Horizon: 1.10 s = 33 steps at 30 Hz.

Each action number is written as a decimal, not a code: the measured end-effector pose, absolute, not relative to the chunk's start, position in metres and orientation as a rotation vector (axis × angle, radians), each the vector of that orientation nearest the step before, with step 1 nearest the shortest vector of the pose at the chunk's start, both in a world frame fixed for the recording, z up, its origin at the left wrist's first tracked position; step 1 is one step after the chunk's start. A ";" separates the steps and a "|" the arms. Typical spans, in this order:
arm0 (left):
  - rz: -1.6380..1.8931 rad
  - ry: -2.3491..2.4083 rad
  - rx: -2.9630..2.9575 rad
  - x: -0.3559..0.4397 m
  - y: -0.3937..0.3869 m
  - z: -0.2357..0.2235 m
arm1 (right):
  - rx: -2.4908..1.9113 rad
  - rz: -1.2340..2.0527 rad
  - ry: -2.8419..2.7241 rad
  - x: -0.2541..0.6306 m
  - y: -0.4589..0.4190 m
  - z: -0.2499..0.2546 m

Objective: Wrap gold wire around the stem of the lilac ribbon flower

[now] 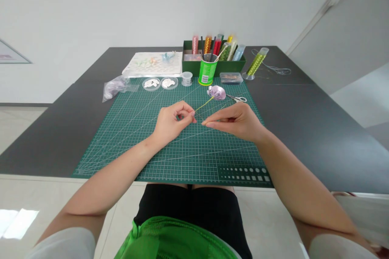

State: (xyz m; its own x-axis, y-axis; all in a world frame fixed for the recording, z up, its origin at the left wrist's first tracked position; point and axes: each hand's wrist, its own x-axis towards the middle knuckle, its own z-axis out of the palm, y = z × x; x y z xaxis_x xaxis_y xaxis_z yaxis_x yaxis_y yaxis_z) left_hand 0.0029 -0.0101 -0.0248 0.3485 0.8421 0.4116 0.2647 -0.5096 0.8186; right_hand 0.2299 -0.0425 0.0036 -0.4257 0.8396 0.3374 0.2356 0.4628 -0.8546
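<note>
My left hand (176, 120) pinches the lower end of a thin yellow-green stem. That stem slants up to the right to a pale purple artificial flower (217, 92) above the green cutting mat (170, 158). Just right of the stem's end, my right hand (232, 120) has thumb and forefinger pressed together. A faint thin strand shows near those fingers, but I cannot make out what they hold. Scissors with white handles (241, 99) lie beyond my right hand, beside the flower.
Along the back stand a green can (208, 72) with tools, a dark green box (234, 66) of thread spools and a tilted green spool (257, 64). Two dishes of white pieces (151, 84), a clear lidded box (231, 78) and a plastic bag (114, 88) lie nearer.
</note>
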 end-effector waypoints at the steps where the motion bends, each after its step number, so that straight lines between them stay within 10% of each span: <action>1: 1.116 0.964 1.998 0.003 -0.010 -0.027 | -0.879 0.986 -1.909 0.232 -0.043 0.006; 33: 0.560 0.646 2.154 0.001 -0.014 -0.020 | -0.895 1.152 -1.569 0.249 -0.020 -0.006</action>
